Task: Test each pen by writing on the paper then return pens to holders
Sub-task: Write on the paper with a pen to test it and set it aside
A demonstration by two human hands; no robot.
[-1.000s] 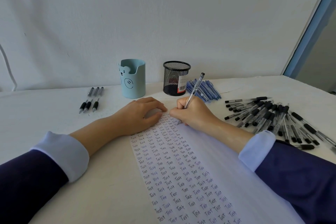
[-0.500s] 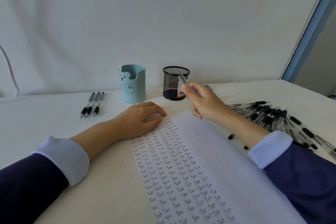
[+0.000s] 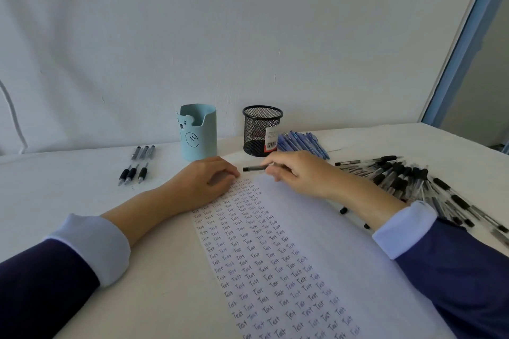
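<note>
White table (image 3: 68, 173): right hand (image 3: 300, 173) pinches a pen (image 3: 254, 168) near mesh holder (image 3: 259, 132), left hand (image 3: 205, 181) relaxed on paper (image 3: 316, 228).

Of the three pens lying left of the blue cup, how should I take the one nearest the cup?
Pinch that pen at its black rubber grip from above with the left hand; the right hand holds another pen. The target lies flat, tip toward you, free on its blue cup side, neighbours close on the other.

L hand (image 3: 205, 183) rests palm-down, relaxed; R hand (image 3: 300, 173) pinches pen (image 3: 253, 168).
</note>
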